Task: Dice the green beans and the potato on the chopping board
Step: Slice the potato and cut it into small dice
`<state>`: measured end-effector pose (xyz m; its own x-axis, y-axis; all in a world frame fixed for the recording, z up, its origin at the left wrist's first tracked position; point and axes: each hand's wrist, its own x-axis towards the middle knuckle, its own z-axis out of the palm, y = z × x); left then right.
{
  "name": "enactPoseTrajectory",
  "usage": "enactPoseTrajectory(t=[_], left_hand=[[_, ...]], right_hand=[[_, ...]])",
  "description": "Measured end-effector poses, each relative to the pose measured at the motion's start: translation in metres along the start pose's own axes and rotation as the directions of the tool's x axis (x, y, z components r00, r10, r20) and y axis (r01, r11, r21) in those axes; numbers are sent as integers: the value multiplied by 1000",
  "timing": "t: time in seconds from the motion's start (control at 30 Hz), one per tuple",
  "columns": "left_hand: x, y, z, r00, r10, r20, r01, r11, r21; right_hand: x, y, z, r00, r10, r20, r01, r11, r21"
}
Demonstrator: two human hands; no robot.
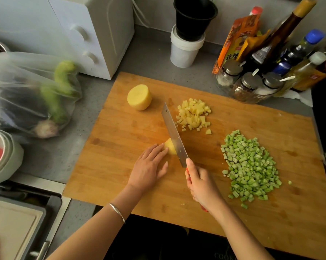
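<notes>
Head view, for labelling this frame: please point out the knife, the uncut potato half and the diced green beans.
knife (pixel 174 136): head view, middle of the steel blade.
uncut potato half (pixel 139 97): head view, its pale top face.
diced green beans (pixel 249 167): head view, centre of the pile.

pale yellow potato cubes (pixel 194 114), bright green bean dice (pixel 250 167), honey-brown striped board (pixel 120 175), red-handled knife (pixel 174 136).

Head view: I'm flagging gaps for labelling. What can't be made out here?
The pale yellow potato piece, head view: its size is hidden by the left hand and the steel cleaver blade.
The red cleaver handle, head view: mostly covered by the right hand.
The dark vegetable in the clear plastic bag, head view: blurred by the film.
</notes>
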<state>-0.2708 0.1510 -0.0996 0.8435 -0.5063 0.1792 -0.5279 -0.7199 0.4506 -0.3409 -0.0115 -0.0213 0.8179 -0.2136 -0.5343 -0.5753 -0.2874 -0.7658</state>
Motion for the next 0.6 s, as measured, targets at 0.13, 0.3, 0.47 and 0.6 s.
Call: enactPoseTrajectory(t=[0.13,0.3,0.47,0.6], left_hand=[[1,0,0,1000,-3,-8,3,1000,-8],[2,0,0,1000,-1,-15,1,1000,-16],[2,0,-1,1000,-9,-11,9,1000,-23],[2,0,-1,1000,-10,-11,10,999,-35]], right_hand=[[1,1,-2,1000,-7,12,8,1000,-14],[-1,1,0,1000,-5,5,5,1000,-4],[2,-2,3,999,29,16,-29,999,-20],[11,-2,10,997,71,8,-71,997,-38]])
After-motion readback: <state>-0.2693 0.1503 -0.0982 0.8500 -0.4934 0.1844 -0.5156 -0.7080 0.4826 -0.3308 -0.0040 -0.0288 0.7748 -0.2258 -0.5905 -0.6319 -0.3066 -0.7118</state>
